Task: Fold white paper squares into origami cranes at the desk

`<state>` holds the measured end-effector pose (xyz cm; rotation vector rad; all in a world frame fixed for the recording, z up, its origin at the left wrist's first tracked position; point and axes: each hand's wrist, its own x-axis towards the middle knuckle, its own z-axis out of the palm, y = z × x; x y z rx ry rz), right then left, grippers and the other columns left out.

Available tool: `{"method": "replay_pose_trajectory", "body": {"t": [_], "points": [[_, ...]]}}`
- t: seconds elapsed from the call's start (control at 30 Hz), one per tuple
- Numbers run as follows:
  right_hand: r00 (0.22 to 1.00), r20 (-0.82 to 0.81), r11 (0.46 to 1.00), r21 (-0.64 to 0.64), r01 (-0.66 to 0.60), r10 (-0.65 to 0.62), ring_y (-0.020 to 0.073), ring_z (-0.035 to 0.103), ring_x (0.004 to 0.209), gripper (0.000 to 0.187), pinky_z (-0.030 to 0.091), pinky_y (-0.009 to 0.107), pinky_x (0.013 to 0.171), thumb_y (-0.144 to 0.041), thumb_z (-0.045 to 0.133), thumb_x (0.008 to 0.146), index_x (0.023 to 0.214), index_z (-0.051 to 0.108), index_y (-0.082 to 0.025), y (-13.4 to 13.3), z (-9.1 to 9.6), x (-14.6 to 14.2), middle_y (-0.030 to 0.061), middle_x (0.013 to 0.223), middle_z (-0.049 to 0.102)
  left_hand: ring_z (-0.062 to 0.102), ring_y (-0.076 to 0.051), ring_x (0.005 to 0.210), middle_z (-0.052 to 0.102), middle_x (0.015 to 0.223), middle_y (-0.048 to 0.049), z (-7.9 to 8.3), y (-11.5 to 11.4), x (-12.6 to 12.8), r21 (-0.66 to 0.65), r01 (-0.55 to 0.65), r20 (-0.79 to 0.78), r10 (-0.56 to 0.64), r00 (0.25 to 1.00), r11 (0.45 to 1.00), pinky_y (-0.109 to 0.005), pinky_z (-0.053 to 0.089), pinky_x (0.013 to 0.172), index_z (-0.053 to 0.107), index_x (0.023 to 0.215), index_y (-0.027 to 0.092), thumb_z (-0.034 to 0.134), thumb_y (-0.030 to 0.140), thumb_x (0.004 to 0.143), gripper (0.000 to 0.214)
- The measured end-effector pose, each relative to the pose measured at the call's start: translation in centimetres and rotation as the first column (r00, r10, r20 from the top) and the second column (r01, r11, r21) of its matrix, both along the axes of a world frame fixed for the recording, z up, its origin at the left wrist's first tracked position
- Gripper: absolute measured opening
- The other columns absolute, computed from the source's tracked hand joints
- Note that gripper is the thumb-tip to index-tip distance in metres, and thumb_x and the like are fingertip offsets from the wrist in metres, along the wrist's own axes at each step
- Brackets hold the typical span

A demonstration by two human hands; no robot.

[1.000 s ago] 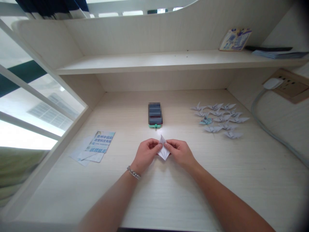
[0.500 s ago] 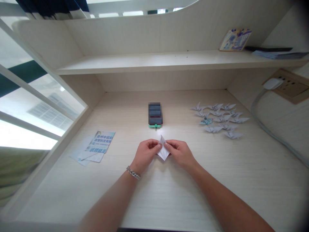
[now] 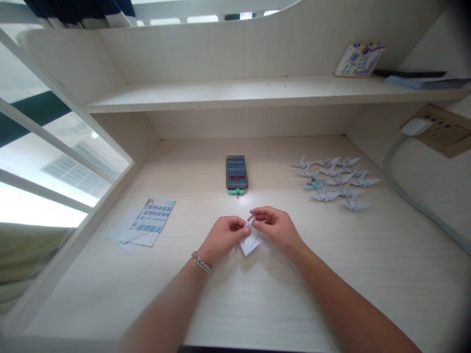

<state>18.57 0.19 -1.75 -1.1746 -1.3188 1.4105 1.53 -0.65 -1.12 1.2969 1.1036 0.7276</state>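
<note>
A small piece of folded white paper (image 3: 249, 244), kite-shaped with crease lines, is held between my hands over the middle of the desk. My left hand (image 3: 225, 234) pinches its left side, the thumb lying on top of the paper; a chain bracelet circles that wrist. At the paper's upper tip, my right hand (image 3: 276, 224) has its thumb and fingers closed on the point. The fingertips beneath the paper are hidden. Several folded paper cranes (image 3: 333, 179) stand grouped at the right, mostly white, with one bluish crane (image 3: 314, 184) among them.
A phone-like device (image 3: 236, 171) with a blurred screen and green lower edge lies beyond my hands. Printed leaflets (image 3: 152, 215) and thin sheets lie at the left. A grey cable (image 3: 408, 196) runs from the wall socket (image 3: 441, 128) on the right. A shelf (image 3: 221, 93) spans the back.
The folded paper has turned and shifted slightly nearer to me. My right hand has moved from its right side up to its top tip; my left thumb still presses on it.
</note>
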Motion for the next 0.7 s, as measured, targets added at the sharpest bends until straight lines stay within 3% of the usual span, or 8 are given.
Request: {"method": "replay_pose_trajectory", "body": {"t": [0.13, 0.33, 0.7], "points": [[0.997, -0.071, 1.000, -0.022, -0.012, 0.010, 0.0202, 0.065, 0.077, 0.027, 0.052, 0.033, 0.070, -0.018, 0.065, 0.063, 0.089, 0.063, -0.014, -0.09, 0.21, 0.09, 0.0079, 0.082, 0.069, 0.054, -0.013, 0.063, 0.063, 0.072, -0.0058, 0.26, -0.06, -0.01, 0.008, 0.048, -0.035, -0.048, 0.998, 0.999, -0.024, 0.040, 0.058, 0.065, 0.074, 0.012, 0.061, 0.031, 0.070, 0.020], [0.991, -0.102, 0.995, -0.056, 0.078, -0.083, 0.0203, 0.066, 0.074, 0.020, 0.052, 0.031, 0.067, -0.023, 0.065, 0.063, 0.080, 0.065, -0.015, -0.19, 0.54, -0.25, 0.0083, 0.078, 0.070, 0.054, -0.013, 0.062, 0.063, 0.072, -0.0060, 0.44, -0.04, -0.02, -0.010, 0.057, -0.031, -0.057, 0.998, 0.998, -0.024, 0.040, 0.058, 0.065, 0.075, 0.012, 0.061, 0.031, 0.070, 0.020], [0.973, -0.162, 0.985, -0.084, 0.151, -0.163, 0.0160, 0.062, 0.066, 0.024, 0.051, 0.030, 0.064, -0.032, 0.064, 0.068, 0.085, 0.064, -0.015, 0.03, 0.32, -0.24, 0.0089, 0.080, 0.070, 0.052, -0.012, 0.058, 0.062, 0.068, -0.0045, 0.49, -0.12, 0.06, -0.031, 0.037, -0.019, -0.038, 0.999, 0.999, -0.023, 0.038, 0.055, 0.065, 0.071, 0.012, 0.062, 0.030, 0.068, 0.019]]}}
